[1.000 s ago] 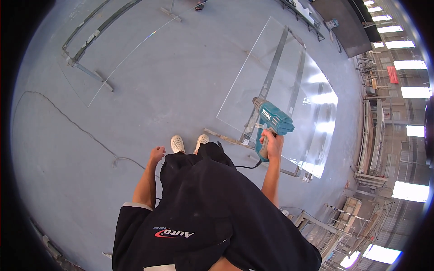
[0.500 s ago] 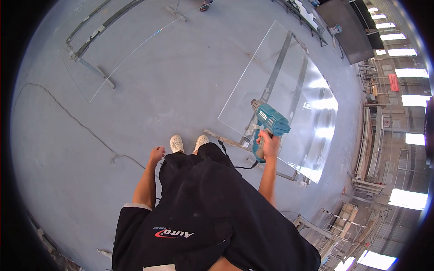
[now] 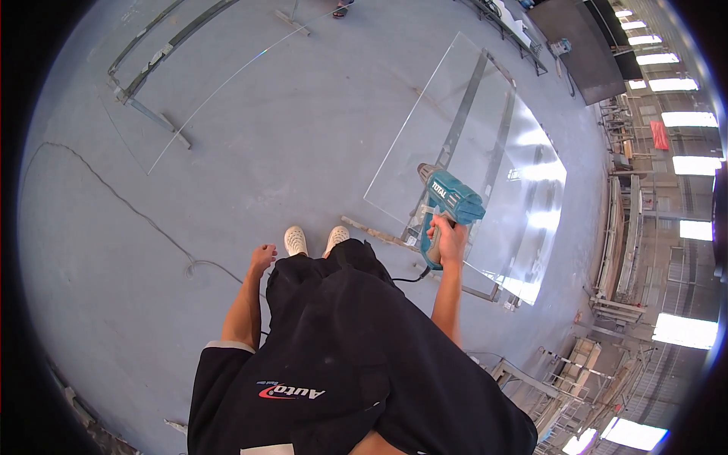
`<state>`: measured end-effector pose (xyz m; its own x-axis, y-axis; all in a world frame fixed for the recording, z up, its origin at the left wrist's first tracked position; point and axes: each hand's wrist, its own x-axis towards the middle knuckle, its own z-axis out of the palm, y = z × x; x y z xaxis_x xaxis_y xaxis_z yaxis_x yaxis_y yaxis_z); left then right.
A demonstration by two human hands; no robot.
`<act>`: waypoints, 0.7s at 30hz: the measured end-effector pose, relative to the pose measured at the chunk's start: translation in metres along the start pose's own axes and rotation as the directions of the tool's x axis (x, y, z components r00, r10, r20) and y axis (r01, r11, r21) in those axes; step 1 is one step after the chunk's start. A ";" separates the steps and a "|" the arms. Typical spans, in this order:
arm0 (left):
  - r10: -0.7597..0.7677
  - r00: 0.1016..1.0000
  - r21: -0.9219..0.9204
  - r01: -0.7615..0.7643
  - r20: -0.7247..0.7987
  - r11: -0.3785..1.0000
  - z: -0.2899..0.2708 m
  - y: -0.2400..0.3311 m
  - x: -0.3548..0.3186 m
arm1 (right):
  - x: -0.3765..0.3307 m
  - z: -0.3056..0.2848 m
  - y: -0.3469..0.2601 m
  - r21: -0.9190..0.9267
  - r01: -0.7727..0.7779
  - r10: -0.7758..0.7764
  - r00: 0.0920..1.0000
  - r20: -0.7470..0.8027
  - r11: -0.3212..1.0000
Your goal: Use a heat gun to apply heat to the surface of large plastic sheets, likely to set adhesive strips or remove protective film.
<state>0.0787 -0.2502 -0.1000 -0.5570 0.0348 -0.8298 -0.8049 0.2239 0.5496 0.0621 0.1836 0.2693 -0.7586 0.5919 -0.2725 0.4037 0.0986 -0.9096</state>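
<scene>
My right hand grips a teal heat gun by its handle. The gun's metal nozzle points away to the upper left, over a large clear glass sheet, apart from it as far as I can judge. Out of the handle's bottom comes a black cord that runs back behind my dark apron. Beside my left hip hangs my left hand, its fingers loosely curled with nothing visible in them.
Metal bars support the glass on the right. Another clear sheet and a metal stand are at the upper left. A grey cable snakes over the floor at left. A person's foot shows at the top; racks line the right wall.
The heat gun and my right hand have shifted very slightly up and left. My left hand stays by my hip.
</scene>
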 end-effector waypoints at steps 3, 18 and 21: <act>-0.009 1.000 -0.012 0.009 -0.004 1.000 0.002 0.001 0.000 | 0.000 0.000 0.000 0.004 -0.005 0.005 1.000 -0.022 1.000; 0.046 0.999 0.018 -0.046 0.012 0.999 0.002 0.001 -0.001 | -0.002 -0.002 -0.001 0.051 0.005 -0.003 0.999 -0.033 0.999; 0.041 0.999 0.040 -0.041 0.009 0.998 0.003 0.002 -0.002 | -0.002 -0.002 0.000 0.049 -0.003 0.004 1.000 -0.019 0.999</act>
<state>0.0788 -0.2468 -0.0980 -0.5877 0.0525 -0.8074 -0.7722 0.2614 0.5791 0.0651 0.1837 0.2702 -0.7472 0.6071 -0.2704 0.3807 0.0576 -0.9229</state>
